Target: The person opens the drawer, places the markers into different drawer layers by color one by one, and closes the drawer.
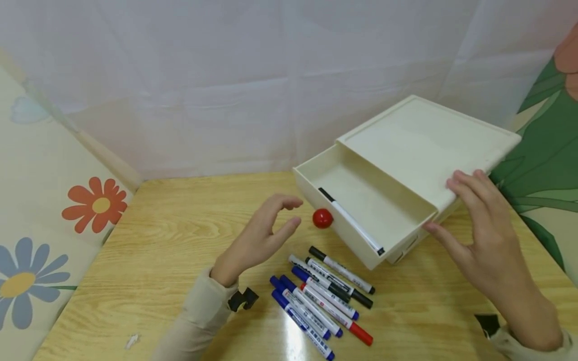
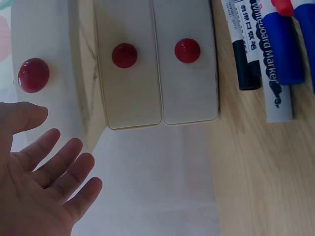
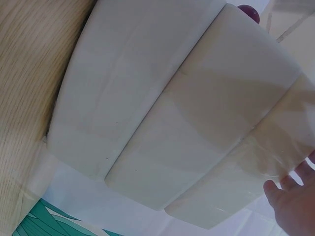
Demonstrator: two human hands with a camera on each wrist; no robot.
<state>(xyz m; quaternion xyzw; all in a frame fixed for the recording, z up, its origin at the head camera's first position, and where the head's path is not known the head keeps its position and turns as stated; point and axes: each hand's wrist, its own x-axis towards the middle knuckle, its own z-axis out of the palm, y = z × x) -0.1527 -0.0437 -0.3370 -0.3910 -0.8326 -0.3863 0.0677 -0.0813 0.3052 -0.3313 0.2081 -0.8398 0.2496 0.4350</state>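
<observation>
A cream drawer cabinet (image 1: 429, 140) stands at the right with its top drawer (image 1: 316, 188) pulled out. Inside that drawer lies a black-capped white marker (image 1: 352, 220). My left hand (image 1: 259, 233) hovers just left of the drawer's red knob (image 1: 322, 218), thumb and fingers spread apart and holding nothing. The left wrist view also shows the red knobs of two lower drawers (image 2: 130, 93), both pushed in. My right hand (image 1: 489, 240) rests at the cabinet's near right top edge, fingers on top and thumb low at the front corner.
Several whiteboard markers (image 1: 325, 306) with blue, black and red caps lie in a loose bunch on the wooden table (image 1: 180, 240) in front of the cabinet. Behind hangs a pale cloth (image 1: 217, 100). A small white scrap (image 1: 132, 341) sits at the front left.
</observation>
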